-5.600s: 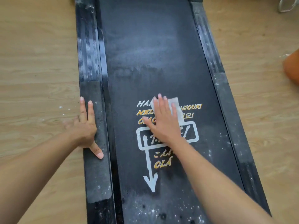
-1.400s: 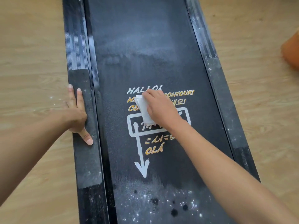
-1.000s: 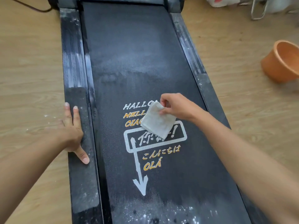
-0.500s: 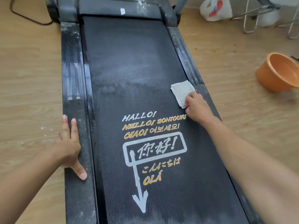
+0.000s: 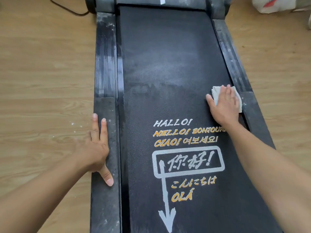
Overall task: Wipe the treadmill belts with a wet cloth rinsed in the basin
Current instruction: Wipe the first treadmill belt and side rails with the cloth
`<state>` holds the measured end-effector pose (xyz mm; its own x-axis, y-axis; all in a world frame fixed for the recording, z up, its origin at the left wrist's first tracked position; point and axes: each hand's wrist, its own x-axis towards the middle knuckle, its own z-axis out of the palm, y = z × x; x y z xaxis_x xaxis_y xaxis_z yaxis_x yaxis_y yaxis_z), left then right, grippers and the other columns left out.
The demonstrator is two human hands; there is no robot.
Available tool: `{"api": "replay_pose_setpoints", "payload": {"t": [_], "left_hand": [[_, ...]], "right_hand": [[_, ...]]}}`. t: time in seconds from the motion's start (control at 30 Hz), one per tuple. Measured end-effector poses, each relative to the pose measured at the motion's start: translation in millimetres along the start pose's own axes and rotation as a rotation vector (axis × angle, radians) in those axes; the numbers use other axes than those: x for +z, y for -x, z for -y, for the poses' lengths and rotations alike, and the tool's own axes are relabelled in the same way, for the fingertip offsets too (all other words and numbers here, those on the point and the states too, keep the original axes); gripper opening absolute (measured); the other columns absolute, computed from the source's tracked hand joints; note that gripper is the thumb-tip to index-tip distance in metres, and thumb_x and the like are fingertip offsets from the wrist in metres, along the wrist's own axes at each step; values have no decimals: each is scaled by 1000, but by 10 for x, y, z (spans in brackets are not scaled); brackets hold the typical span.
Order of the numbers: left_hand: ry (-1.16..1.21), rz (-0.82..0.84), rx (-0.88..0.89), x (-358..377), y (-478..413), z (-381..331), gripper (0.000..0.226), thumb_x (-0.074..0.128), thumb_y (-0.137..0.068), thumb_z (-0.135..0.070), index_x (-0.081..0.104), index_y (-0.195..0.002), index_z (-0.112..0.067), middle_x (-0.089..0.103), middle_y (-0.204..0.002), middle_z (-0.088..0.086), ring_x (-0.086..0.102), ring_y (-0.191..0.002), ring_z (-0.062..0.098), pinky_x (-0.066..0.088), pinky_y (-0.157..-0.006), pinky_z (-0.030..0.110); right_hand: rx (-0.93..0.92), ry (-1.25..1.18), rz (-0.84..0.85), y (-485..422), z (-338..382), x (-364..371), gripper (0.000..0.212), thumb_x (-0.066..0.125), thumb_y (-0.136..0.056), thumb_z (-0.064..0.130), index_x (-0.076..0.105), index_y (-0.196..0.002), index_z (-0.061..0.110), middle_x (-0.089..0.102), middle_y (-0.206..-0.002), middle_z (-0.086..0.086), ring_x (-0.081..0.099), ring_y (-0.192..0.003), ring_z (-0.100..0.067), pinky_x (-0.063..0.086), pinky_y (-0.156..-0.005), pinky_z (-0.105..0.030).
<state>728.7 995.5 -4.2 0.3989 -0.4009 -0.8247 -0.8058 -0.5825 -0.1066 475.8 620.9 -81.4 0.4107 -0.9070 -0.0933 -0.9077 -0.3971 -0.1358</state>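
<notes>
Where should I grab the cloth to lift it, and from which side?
Pinch the far left corner of the cloth, which sticks out past the flat right hand, coming from above the middle of the belt. It lies flat and folded, so only an edge offers purchase, and the right side rail crowds its other edge.

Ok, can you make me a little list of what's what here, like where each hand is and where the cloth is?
left hand: resting flat on the dusty black left side rail
right hand: flat, pressing down on the white folded cloth
cloth place: right edge of the black treadmill belt, next to the right side rail
belt print: white and orange greeting words, nearer the person than the cloth
ground: light wooden floor
far end: black cable, white plastic bag
</notes>
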Motion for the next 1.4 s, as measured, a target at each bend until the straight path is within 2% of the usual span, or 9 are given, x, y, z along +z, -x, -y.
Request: {"api": "replay_pose_setpoints", "payload": {"t": [0.13, 0.33, 0.43, 0.53, 0.63, 0.83, 1.03, 1.27, 1.4], "left_hand": [[20, -28, 25, 35, -28, 24, 199, 86, -17, -81, -60, -126, -2, -73, -121, 27, 3, -159, 45, 22, -122, 64], [13, -46, 3, 31, 2, 19, 199, 90, -23, -80, -60, -127, -2, -72, -122, 27, 6, -159, 42, 22, -123, 60], [27, -48, -2, 27, 29, -1, 200, 90, -20, -80, -59, -129, -3, -72, -124, 26, 4, -159, 41, 23, -122, 61], [15, -38, -4, 15, 23, 12, 201, 81, -8, -83, -59, -129, -3, -72, -124, 26, 4, -159, 43, 27, -120, 63], [9, -25, 3, 27, 17, 6, 199, 72, -3, -85, -60, -126, -2, -72, -123, 27, 3, -159, 45, 28, -120, 62], [-7, -36, 45, 28, 14, 15, 198, 81, -17, -86, -59, -127, 0, -72, -120, 29, 4, -158, 49, 29, -121, 59], [9, -47, 47, -10, 60, 11, 196, 88, -27, -81, -57, -131, 0, -71, -119, 31, 19, -154, 51, 31, -121, 57], [66, -32, 43, 18, 83, 11, 193, 93, -30, -75, -62, -122, -6, -74, -119, 24, 2, -158, 49, 24, -123, 64], [100, -21, 82, 55, 99, 44, 197, 91, -18, -75, -63, -123, -12, -77, -118, 15, -5, -159, 46, 21, -124, 64]], "right_hand": [[29, -63, 21, 35, 833, -16, 109, 22, -94, 86, 5, -168, 9, -1, -177, -10, -3, -164, -25, 0, -131, -51], [-542, -30, 103, 653, 2670, 277, 90, 18, -101, 72, 18, -167, 12, 11, -176, -8, 7, -163, -25, 6, -131, -48], [-744, -25, 218, 941, 2791, 312, 82, 20, -106, 66, 4, -169, 17, -5, -177, -2, -10, -163, -16, -4, -131, -43], [-790, 34, 163, 857, 2316, 277, 88, 22, -103, 74, 5, -170, 20, -2, -177, 0, -6, -163, -16, 0, -132, -42], [-608, 39, 133, 674, 1524, 152, 92, 17, -98, 80, 3, -170, 23, -4, -177, 2, -6, -163, -16, -1, -132, -41], [-29, -57, 85, 471, -97, -164, 93, 15, -97, 82, 4, -169, 24, -3, -178, 0, -6, -163, -17, 1, -132, -46], [211, -164, 52, 462, 554, -92, 110, 24, -91, 88, 3, -169, 13, -5, -177, -7, -8, -163, -23, -1, -131, -52], [-429, -118, 206, 1355, 2383, 270, 97, 14, -98, 80, -2, -169, 15, -13, -176, -4, -17, -162, -18, -11, -130, -47], [-765, -22, 244, 1675, 2243, 338, 84, 18, -104, 71, 3, -170, 21, -7, -177, 2, -12, -162, -15, -5, -131, -45]]}}
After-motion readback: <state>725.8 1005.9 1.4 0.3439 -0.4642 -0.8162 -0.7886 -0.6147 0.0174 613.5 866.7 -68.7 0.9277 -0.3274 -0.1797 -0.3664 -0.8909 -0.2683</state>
